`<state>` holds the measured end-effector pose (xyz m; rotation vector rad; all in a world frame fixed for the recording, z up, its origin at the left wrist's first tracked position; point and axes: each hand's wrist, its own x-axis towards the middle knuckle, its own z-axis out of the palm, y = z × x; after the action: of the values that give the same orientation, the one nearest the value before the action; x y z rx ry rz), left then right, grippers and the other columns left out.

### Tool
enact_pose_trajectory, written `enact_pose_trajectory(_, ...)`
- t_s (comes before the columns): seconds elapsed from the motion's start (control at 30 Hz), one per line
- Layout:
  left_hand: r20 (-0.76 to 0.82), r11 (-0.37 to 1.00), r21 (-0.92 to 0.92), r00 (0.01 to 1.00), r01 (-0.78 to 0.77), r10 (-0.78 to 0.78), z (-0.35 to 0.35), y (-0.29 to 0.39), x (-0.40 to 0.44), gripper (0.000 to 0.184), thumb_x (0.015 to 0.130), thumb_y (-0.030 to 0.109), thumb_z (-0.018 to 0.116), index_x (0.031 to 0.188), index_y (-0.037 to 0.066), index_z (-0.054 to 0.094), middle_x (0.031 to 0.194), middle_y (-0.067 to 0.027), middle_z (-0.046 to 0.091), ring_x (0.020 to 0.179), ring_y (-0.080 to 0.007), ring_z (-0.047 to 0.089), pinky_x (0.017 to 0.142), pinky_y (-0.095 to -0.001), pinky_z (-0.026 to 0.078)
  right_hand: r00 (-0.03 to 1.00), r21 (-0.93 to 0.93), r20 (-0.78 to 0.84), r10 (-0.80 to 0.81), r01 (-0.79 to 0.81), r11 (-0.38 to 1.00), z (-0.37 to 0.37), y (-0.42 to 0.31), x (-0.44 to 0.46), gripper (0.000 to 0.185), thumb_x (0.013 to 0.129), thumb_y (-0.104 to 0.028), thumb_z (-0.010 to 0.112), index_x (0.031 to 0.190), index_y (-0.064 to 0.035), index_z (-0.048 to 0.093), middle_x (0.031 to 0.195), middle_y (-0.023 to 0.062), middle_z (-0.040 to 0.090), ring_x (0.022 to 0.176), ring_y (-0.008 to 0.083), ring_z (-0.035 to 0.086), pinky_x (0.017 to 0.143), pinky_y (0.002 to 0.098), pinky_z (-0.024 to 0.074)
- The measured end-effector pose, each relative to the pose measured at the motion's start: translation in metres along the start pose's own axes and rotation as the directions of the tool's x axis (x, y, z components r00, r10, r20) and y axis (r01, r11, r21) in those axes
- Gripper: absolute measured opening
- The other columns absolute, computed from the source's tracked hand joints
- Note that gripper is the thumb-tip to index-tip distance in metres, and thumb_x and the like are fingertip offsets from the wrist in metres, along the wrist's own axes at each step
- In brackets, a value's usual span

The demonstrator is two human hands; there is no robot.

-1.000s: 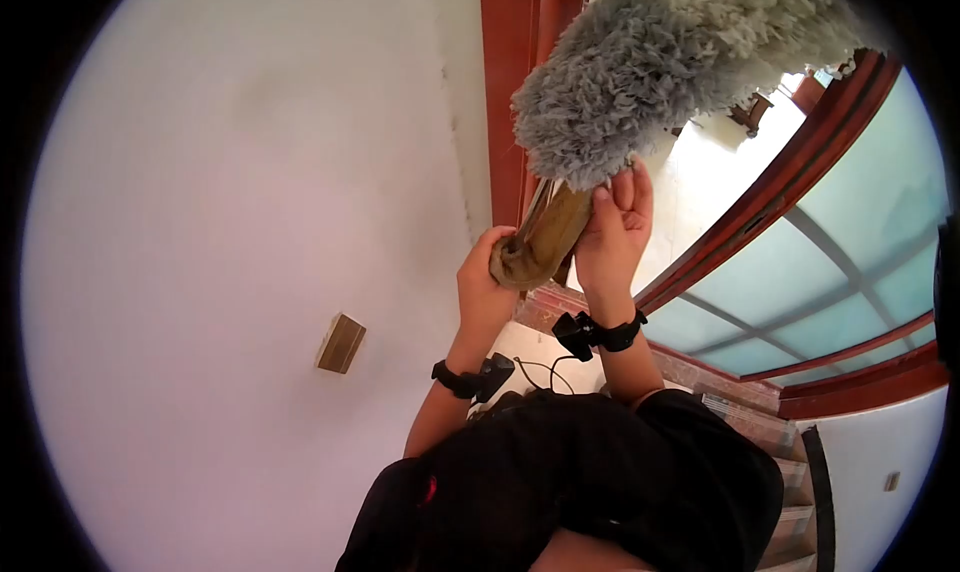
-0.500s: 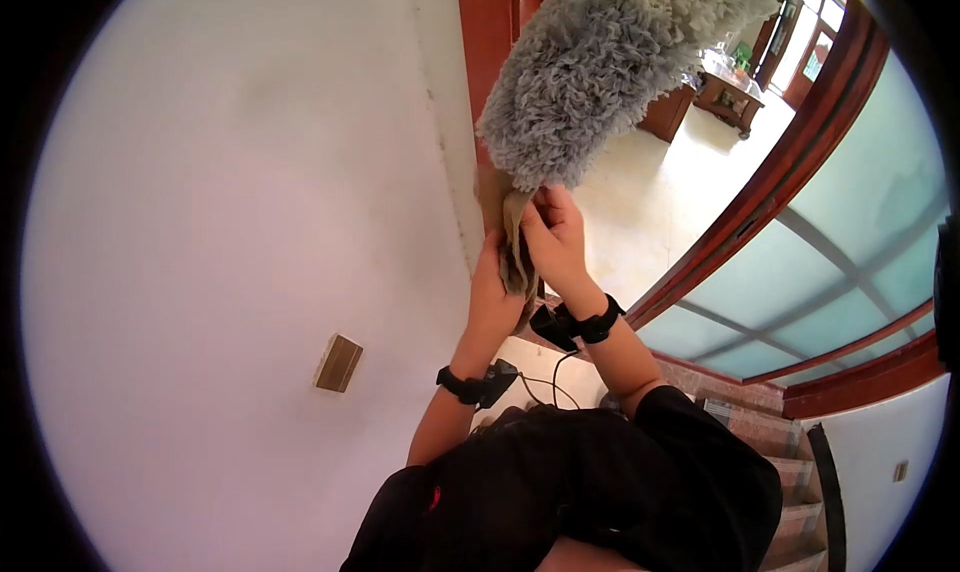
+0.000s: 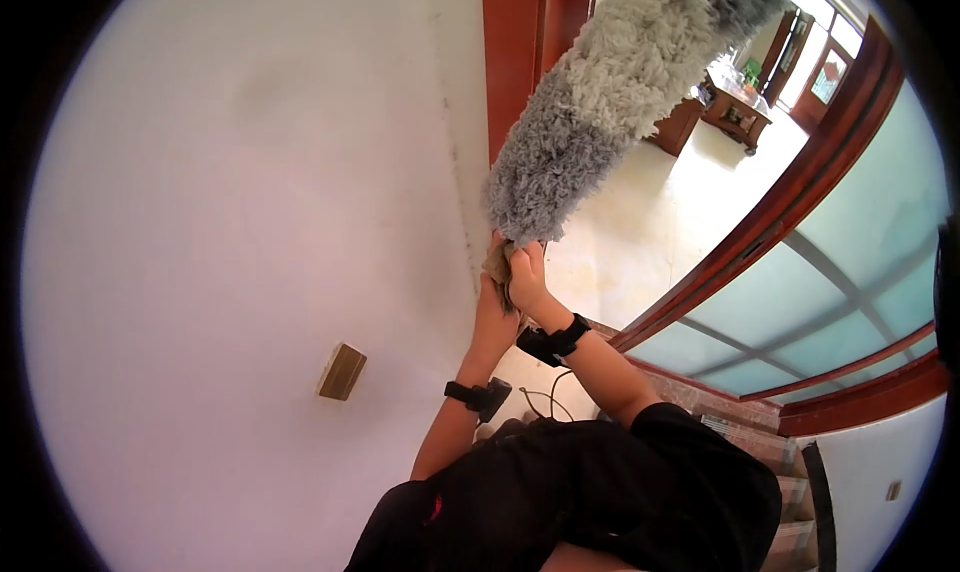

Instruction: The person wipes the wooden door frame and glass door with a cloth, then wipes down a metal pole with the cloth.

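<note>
A long fluffy duster [image 3: 610, 92], banded in grey and off-white, slants from the middle of the view to the top right. Just under its lower end, both hands are close together on a crumpled brown cloth [image 3: 497, 260]. My left hand [image 3: 492, 297] is closed on the cloth from the left and below. My right hand [image 3: 528, 277] pinches it from the right, its fingers right against the duster's fluff. Whether a handle runs inside the cloth is hidden. Each wrist wears a black strap with a small box.
At the left rises a white wall [image 3: 250, 222] with a switch plate [image 3: 341, 372]. A red door frame [image 3: 515, 62] stands behind the duster. To the right is a frosted-glass door [image 3: 800, 302]. Stairs [image 3: 790, 492] lie at lower right. Wooden furniture [image 3: 735, 112] stands in the room beyond.
Both hands have come lower and slightly left, drawing closer together. The duster has shifted down, showing more of its pale band. Less of the cloth shows now.
</note>
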<state>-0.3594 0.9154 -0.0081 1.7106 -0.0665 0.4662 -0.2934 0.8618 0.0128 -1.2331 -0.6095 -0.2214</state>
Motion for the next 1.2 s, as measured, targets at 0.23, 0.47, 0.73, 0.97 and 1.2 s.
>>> enact_pose_trajectory(0.23,0.070,1.000,-0.012,0.997,-0.019,0.020,-0.006,-0.026,-0.005,0.065,0.087,0.008,0.050,0.141,0.003,0.013,0.135,-0.0221,0.038,0.125,-0.0322,0.041,0.101,-0.0376,0.034,0.989,0.030,0.013,0.150,-0.150,0.988,-0.008,0.028,-0.019,0.020,0.083,-0.012,0.039,0.085,0.0018,0.053,0.079,0.0079,0.052,0.070,0.0172,0.044,0.062,0.0319,0.0382)
enact_pose_trajectory(0.47,0.145,0.987,0.091,0.979,0.131,-0.144,-0.011,-0.100,-0.038,0.058,0.089,0.016,0.053,0.137,0.002,0.024,0.132,-0.0213,0.041,0.121,-0.0348,0.043,0.098,-0.0379,0.036,0.978,-0.169,0.056,0.202,-0.190,0.967,-0.017,0.087,-0.076,0.019,0.084,-0.012,0.039,0.089,0.0016,0.052,0.080,0.0098,0.051,0.072,0.0175,0.044,0.063,0.0327,0.0383)
enact_pose_trajectory(0.73,0.133,0.963,0.270,0.991,-0.007,-0.030,-0.015,-0.169,-0.078,0.042,0.078,0.007,0.059,0.117,0.001,0.045,0.111,-0.0245,0.052,0.104,-0.0412,0.050,0.087,-0.0425,0.041,0.985,-0.544,0.172,0.013,0.084,0.835,-0.032,0.157,-0.145,0.030,0.090,-0.018,0.044,0.112,0.0006,0.051,0.116,0.0197,0.051,0.108,0.0330,0.046,0.094,0.0425,0.0346)
enact_pose_trajectory(0.97,0.285,0.842,0.504,0.957,-0.194,0.050,-0.029,-0.259,-0.123,0.039,0.077,0.007,0.057,0.114,-0.001,0.046,0.104,-0.0244,0.056,0.099,-0.0413,0.053,0.086,-0.0455,0.042,0.902,-0.529,0.299,0.312,-0.116,0.841,-0.033,0.174,-0.182,0.040,0.086,-0.015,0.049,0.124,-0.0017,0.048,0.134,0.0250,0.040,0.126,0.0425,0.034,0.103,0.0501,0.0278)
enact_pose_trajectory(1.2,0.217,0.834,0.552,0.963,0.017,-0.163,-0.035,-0.252,-0.141,0.054,0.077,0.012,0.061,0.125,0.006,0.038,0.096,-0.0227,0.061,0.092,-0.0433,0.056,0.074,-0.0471,0.046,0.836,-0.578,0.348,0.425,-0.165,0.799,-0.033,0.167,-0.191,0.047,0.086,-0.019,0.051,0.130,-0.0038,0.043,0.136,0.0205,0.039,0.128,0.0397,0.033,0.105,0.0468,0.0266)
